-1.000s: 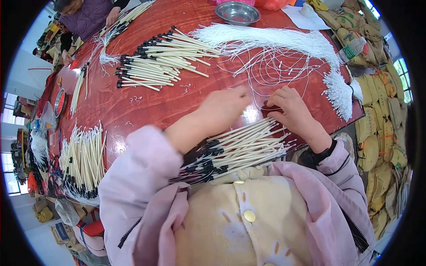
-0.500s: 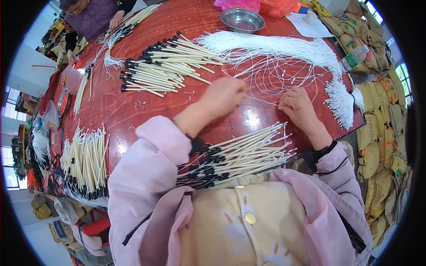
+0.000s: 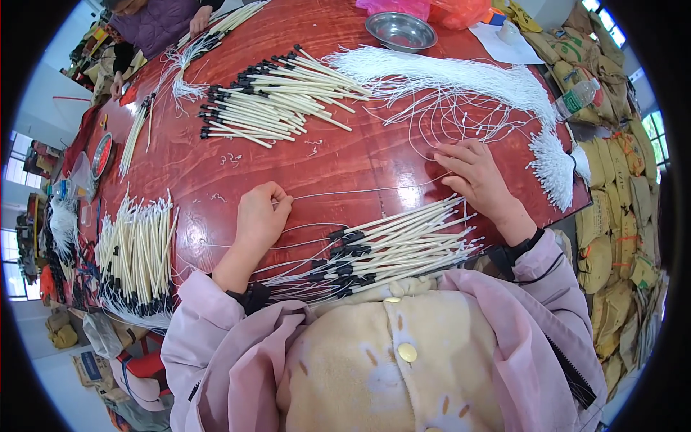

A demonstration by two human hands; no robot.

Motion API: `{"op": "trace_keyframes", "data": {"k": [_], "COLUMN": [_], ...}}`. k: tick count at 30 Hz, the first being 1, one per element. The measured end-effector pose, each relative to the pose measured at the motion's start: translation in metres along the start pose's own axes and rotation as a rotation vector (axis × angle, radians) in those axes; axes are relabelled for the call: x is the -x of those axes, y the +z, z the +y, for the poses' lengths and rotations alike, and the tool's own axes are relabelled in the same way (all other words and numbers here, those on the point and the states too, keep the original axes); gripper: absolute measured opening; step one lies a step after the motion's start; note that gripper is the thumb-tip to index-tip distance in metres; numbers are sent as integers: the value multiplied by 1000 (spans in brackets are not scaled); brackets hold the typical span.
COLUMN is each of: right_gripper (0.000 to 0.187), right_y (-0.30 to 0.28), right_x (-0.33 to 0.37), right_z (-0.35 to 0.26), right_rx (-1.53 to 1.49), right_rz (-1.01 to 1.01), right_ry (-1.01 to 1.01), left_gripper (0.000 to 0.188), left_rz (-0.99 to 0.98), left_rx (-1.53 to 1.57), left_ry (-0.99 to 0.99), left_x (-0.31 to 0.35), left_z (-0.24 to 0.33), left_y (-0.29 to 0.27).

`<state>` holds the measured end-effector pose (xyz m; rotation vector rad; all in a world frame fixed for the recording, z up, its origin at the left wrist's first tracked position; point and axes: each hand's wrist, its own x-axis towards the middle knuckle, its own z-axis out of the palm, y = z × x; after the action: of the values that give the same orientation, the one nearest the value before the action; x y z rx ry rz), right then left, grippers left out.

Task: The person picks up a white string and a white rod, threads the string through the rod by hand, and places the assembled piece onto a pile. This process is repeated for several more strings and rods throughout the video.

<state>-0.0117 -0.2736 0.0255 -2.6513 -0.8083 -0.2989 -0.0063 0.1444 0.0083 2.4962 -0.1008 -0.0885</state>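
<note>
My left hand (image 3: 263, 214), fingers pinched, grips a thin white cord (image 3: 360, 191) above the red table. Stretched nearly straight, the cord runs across to my right hand (image 3: 475, 176), where it passes between thumb and curled fingers. Just in front of me lies a bundle of cream sticks (image 3: 407, 241) with black end pieces on the left and white tips on the right; white cords trail left from it. Beyond my hands is a larger pile of cream sticks (image 3: 277, 108) with black ends. A thick hank of white cords (image 3: 446, 75) spreads at the far right, some loose loops near my right fingers.
A metal bowl (image 3: 401, 32) and a plastic bottle (image 3: 578, 99) stand on the red table (image 3: 309, 169). More sticks (image 3: 138, 255) lie at the left. Stacked sacks (image 3: 612, 216) line the right side. Another person's hand (image 3: 200, 21) is at the far left edge.
My left hand has come back from the middle to the left and nearer me, drawing a cord out with it. My right hand stays in place; its fingers have loosened and lifted.
</note>
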Motion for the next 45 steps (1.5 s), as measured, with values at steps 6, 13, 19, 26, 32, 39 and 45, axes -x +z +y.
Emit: {"op": "trace_keyframes", "data": {"k": [6,13,19,26,32,39,45], "right_gripper": [75,90,90,88,84,78,75], "right_y": [7,8,5,4,6,5,8], "right_x": [9,13,9,6,7,9,10], "right_z": [-17,-17,-20,-20,-17,-17,-20], "right_rx": [-69,-62,-79,-122,-199,-220,-240], "right_rz": [-97,-217,-248,-265,-259,-254,-243], "right_ry": [-124,-138,-106,-75,-57,-60,-40], "left_gripper": [16,18,20,22,26,19,23], "left_rz": [34,99,-24,-140,-286,314,147], "left_rx": [8,90,-23,-2,-190,-424,-654], "left_ry": [9,36,-107,-143,-74,429,720], "left_x": [6,7,14,7,-9,-83,-119], "left_z": [-1,-15,-10,-20,-14,-38,-57], "left_y": [0,2,-9,-23,-45,-45,-47]}}
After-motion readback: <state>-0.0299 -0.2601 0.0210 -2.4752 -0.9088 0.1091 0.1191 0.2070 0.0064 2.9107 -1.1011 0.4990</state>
